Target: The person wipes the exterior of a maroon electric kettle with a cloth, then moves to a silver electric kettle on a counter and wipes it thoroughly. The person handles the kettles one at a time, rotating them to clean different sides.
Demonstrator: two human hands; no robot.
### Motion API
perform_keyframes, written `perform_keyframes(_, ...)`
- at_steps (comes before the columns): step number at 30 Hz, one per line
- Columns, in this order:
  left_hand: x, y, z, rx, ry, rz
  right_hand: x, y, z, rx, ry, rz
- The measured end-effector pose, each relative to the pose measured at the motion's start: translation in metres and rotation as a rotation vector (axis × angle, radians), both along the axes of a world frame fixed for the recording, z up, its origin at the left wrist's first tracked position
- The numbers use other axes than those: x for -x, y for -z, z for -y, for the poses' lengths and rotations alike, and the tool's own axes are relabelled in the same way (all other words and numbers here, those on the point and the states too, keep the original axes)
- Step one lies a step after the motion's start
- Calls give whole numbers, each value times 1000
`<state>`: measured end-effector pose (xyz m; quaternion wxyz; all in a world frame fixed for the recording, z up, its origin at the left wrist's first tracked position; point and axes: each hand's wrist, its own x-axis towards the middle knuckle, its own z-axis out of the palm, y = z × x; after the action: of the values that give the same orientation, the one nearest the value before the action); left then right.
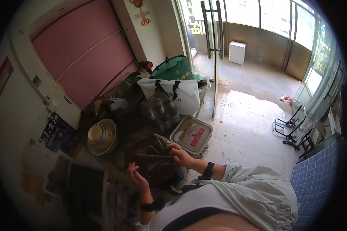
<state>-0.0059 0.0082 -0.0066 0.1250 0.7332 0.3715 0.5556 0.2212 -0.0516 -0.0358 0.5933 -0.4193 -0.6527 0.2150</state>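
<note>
My right hand (179, 154) pinches the edge of a grey, folded cloth (154, 153), which is bunched over a dark red, rounded item (138, 144) that I cannot identify further. To its left, my left hand (137, 176) is raised near the lower left of the red item, fingers apart and slightly curled, with nothing seen in it. A lidded plastic box (190, 134) bearing printed labels lies just beyond my right hand. Both wrists wear dark bands. The area under the cloth is hidden.
Behind the cloth stand a pack of dark bottles (162, 111), a white bag (185, 95) and a green bag (173, 69). Bowls (102, 137) are at the left. A glass door (214, 72) and a folding hand cart (290, 124) are to the right.
</note>
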Motion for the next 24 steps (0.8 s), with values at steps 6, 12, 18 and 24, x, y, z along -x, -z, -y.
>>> perform_keyframes(6, -6, -6, 5, 27, -10, -49, -2, 6, 0, -11, 18, 9)
perform_keyframes(12, 2, 7, -5, -13, 21, 27, -1, 5, -7, -47, 6, 38)
perform_keyframes(18, -3, -3, 5, 32, 0, 2, -10, 7, -6, 27, -17, 75)
perform_keyframes(24, 8, -1, -7, -34, -9, -39, -1, -4, -8, 6, -38, 18)
